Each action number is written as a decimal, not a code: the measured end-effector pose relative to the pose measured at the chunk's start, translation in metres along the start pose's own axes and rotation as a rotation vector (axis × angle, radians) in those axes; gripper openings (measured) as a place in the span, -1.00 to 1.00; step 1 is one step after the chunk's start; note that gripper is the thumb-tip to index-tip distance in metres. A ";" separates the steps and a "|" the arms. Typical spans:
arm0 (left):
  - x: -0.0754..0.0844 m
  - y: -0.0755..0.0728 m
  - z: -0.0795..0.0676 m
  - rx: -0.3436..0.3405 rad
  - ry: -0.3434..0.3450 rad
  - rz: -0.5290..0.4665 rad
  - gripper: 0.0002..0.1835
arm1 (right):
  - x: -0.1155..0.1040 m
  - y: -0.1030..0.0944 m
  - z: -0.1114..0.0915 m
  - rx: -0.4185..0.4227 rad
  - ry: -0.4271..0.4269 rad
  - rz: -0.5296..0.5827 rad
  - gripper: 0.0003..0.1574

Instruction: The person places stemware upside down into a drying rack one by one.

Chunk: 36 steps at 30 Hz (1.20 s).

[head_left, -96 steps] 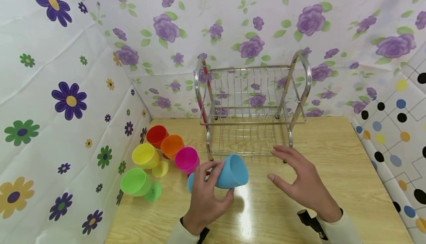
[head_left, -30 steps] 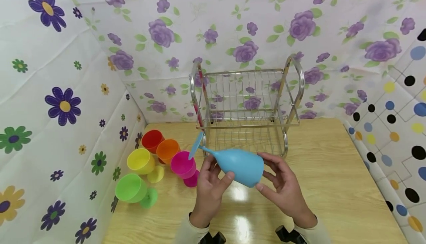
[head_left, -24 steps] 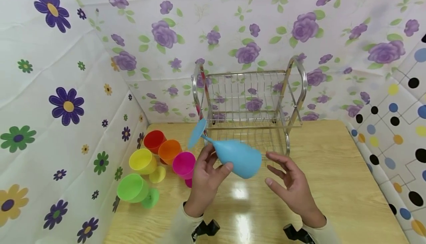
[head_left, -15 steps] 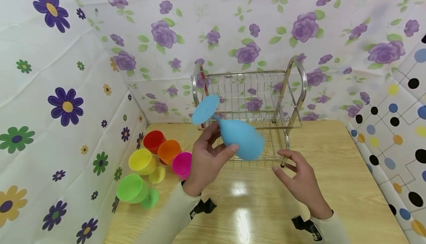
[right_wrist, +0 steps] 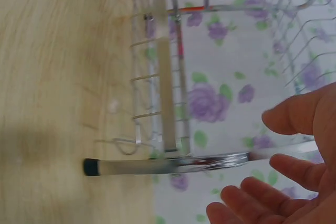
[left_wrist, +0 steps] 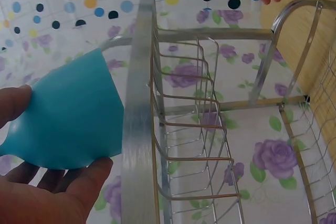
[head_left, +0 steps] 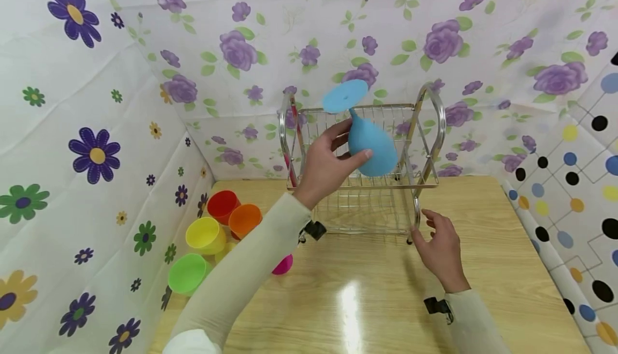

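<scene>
My left hand [head_left: 328, 163] grips a blue plastic goblet [head_left: 372, 147], fingers and thumb round its bowl. The goblet is tipped mouth-down, its round foot up, at the upper tier of the metal dish rack [head_left: 362, 186]. In the left wrist view, the goblet's bowl [left_wrist: 73, 116] is beside the rack's flat metal bar [left_wrist: 140, 119]; whether they touch I cannot tell. Low by the rack's right front leg, my right hand [head_left: 440, 249] holds nothing. Its fingers are loosely bent around the chrome tube [right_wrist: 220, 161] in the right wrist view; contact is unclear.
Red [head_left: 223, 206], orange [head_left: 245, 220], yellow [head_left: 205, 235] and green [head_left: 187, 273] goblets stand on the wooden table's left side. My left forearm mostly hides a magenta goblet [head_left: 284, 264]. Patterned cloth walls [head_left: 270, 145] enclose the table.
Both hands were on the blue goblet a second ago; the right let go and moved right and down to the rack's leg. The left carried the goblet up and forward, tipping its foot upward.
</scene>
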<state>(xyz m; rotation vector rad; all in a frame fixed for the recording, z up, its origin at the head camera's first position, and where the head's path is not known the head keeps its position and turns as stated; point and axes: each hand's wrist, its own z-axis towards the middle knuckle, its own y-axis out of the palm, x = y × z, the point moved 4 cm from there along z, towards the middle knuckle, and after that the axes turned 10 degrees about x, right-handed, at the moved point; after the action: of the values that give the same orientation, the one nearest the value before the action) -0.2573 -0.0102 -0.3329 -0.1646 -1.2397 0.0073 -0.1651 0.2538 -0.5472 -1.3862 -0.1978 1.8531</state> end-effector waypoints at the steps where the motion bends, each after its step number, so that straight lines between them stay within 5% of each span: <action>1: -0.001 0.004 0.005 -0.006 -0.007 0.018 -0.21 | 0.003 0.002 0.001 0.004 0.013 0.009 -0.37; 8: -0.006 0.034 0.033 -0.085 0.020 0.221 -0.21 | 0.016 0.011 0.008 0.067 0.093 0.052 -0.38; 17: -0.014 0.063 0.053 -0.153 0.032 0.330 -0.23 | 0.021 0.019 0.014 0.150 0.076 0.052 -0.51; 26: -0.023 0.080 0.053 -0.231 0.050 0.464 -0.24 | 0.024 0.023 0.015 0.168 0.089 0.060 -0.51; 36: -0.024 0.084 0.054 -0.263 0.045 0.474 -0.19 | 0.026 0.022 0.018 0.171 0.079 0.045 -0.51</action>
<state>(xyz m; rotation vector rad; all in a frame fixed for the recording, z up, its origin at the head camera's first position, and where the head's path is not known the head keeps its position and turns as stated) -0.3087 0.0768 -0.3488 -0.6806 -1.1292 0.2500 -0.1940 0.2623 -0.5712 -1.3512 0.0319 1.8029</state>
